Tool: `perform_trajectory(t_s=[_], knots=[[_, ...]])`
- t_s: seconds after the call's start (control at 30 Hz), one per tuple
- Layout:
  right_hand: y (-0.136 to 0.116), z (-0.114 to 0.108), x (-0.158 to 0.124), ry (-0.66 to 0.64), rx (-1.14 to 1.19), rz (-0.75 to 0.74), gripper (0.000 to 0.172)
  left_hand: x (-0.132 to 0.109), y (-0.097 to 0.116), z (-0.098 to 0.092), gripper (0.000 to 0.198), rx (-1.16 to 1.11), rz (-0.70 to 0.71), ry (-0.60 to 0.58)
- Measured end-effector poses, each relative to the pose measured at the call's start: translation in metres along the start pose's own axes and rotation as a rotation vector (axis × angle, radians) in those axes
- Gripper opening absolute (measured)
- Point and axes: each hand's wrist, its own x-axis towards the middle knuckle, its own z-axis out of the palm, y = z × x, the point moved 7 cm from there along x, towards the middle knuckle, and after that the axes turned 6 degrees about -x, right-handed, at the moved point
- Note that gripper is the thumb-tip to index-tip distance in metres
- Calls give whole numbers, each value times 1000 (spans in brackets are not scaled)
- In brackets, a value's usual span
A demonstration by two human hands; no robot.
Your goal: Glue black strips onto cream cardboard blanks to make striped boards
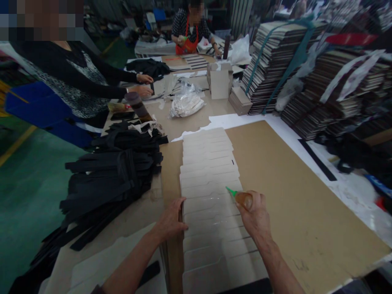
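Note:
A row of overlapping white die-cut card pieces (208,171) runs down the brown board (290,196) in front of me. My right hand (254,214) grips a small amber glue bottle (241,197) with a green nozzle, its tip pointing at the cards near their right edge. My left hand (170,220) rests flat, fingers together and stretched out, at the left edge of the card row, touching the cards.
A heap of black strips (113,175) lies left of the cards. Tall bundled stacks of flat card (275,61) stand at the back right. A bag of white pieces (186,104) and small boxes (220,81) sit beyond. Two other people work at the table's far left and far end.

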Motion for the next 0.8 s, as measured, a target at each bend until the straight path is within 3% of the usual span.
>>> perform_trajectory(t_s=[0.13,0.27,0.47,0.67,0.8], knots=[[13,4,13,121,240,29,42,0,-1,1,93,-4,-8,-5],[20,-3,35,224,192,47,44,0,-2,2,96,-8,-16,-3],[9,-6,46,163,-12,86,41,-1,-3,1,95,-13,-21,-4],[-8,1,43,49,-133,-13,34,0,-3,1,96,-21,-19,-4],[-9,-5,42,79,-194,-19,33,0,-2,2,95,-25,-10,-1]])
